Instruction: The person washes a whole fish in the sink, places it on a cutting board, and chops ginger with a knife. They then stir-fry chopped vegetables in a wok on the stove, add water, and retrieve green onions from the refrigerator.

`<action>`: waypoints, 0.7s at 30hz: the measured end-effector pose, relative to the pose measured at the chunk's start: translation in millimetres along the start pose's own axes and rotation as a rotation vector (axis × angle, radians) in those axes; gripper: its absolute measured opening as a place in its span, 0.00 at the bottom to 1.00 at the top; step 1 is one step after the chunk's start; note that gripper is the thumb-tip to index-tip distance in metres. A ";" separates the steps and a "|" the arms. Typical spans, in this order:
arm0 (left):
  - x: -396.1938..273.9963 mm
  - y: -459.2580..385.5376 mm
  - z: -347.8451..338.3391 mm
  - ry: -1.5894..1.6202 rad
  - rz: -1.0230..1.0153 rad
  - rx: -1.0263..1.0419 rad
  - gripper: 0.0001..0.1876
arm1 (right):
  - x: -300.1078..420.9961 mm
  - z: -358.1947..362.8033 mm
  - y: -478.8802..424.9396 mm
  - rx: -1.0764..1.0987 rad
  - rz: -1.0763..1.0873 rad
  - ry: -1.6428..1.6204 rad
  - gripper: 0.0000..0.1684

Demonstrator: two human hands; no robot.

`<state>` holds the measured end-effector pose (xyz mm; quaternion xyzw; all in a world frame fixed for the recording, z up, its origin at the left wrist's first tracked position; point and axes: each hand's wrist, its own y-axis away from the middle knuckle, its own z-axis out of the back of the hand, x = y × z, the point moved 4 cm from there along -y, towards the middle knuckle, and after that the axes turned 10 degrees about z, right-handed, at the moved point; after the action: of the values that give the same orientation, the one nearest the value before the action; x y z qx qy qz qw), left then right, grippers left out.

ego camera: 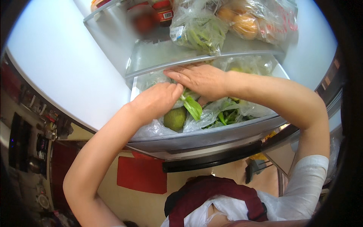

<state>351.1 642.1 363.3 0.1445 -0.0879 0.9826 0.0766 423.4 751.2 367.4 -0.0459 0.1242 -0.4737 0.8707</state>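
A refrigerator's crisper drawer is pulled out before me, holding bagged vegetables. My left hand is closed around the stem of a green leafy vegetable, whose leaf hangs down to the right of the fist. My right hand lies flat, palm down, over the drawer's contents, its fingertips pointing left just above my left hand. What its palm touches is hidden. A round green fruit or vegetable sits below my left hand. Dark green leaves in a clear plastic bag lie at the drawer's front right.
Above the drawer, a glass shelf with a metal-like front edge carries a red-lidded jar, a bag of green pods and a bag of orange-coloured round items. Refrigerator walls bound both sides. A red mat lies on the floor below.
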 end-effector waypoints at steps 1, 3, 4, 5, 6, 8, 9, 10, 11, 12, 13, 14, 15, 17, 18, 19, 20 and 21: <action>-3.2 2.2 5.9 0.000 -0.029 0.014 0.22 | -6.5 1.6 -2.4 -0.009 0.026 0.050 0.63; -5.6 6.6 9.1 -0.109 -0.073 -0.007 0.23 | -9.4 -3.2 -10.8 0.081 0.044 0.000 0.59; -4.4 8.7 9.6 -0.108 -0.066 -0.009 0.25 | -10.6 -3.8 -11.9 0.078 0.045 -0.031 0.55; -3.5 10.1 10.8 -0.107 -0.059 -0.012 0.27 | -12.2 -3.8 -11.0 0.076 0.044 -0.060 0.52; -0.5 10.8 15.2 -0.056 0.006 -0.016 0.27 | -13.4 -5.7 -11.2 0.071 0.047 -0.093 0.50; 3.3 18.8 27.6 0.105 0.033 -0.038 0.23 | -5.1 -0.2 -6.5 0.193 -0.108 -0.011 0.46; 3.5 22.1 34.3 0.185 0.045 -0.057 0.21 | -1.6 4.7 0.3 0.257 -0.186 0.039 0.44; 3.1 25.0 40.1 0.230 0.072 -0.111 0.17 | -0.8 6.8 6.7 0.250 -0.216 0.111 0.42; 3.3 27.8 44.9 0.281 0.200 -0.053 0.17 | -1.1 8.4 14.2 0.243 -0.245 0.184 0.39; -0.4 27.0 52.9 0.334 0.314 0.006 0.16 | -3.4 9.2 26.7 0.236 -0.288 0.257 0.37; 0.3 31.0 56.2 0.378 0.439 0.072 0.16 | -7.8 6.1 35.5 0.218 -0.301 0.352 0.34; 1.5 34.6 57.1 0.389 0.424 0.019 0.17 | -15.3 -0.8 44.3 0.198 -0.313 0.446 0.32; -0.1 36.7 58.1 0.429 0.429 0.071 0.18 | -23.2 -7.8 52.1 0.176 -0.329 0.539 0.30; -7.9 43.4 62.3 0.515 0.435 0.172 0.20 | -38.1 -20.2 67.0 0.338 -0.391 0.809 0.28; -13.0 48.9 59.6 0.500 0.367 0.158 0.23 | -41.1 -22.1 70.1 0.424 -0.420 0.945 0.27; -18.0 55.9 56.4 0.518 0.378 0.240 0.23 | -45.1 -25.9 70.5 0.454 -0.429 0.905 0.24; -24.0 62.7 56.9 0.536 0.388 0.324 0.24 | -50.4 -28.9 69.9 0.482 -0.438 0.865 0.22; -29.7 71.1 56.4 0.550 0.403 0.404 0.26 | -56.5 -30.2 67.4 0.506 -0.443 0.828 0.20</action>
<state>381.9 558.2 397.0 -0.1321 0.1045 0.9774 -0.1274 440.9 836.4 334.7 0.3311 0.3265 -0.6397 0.6120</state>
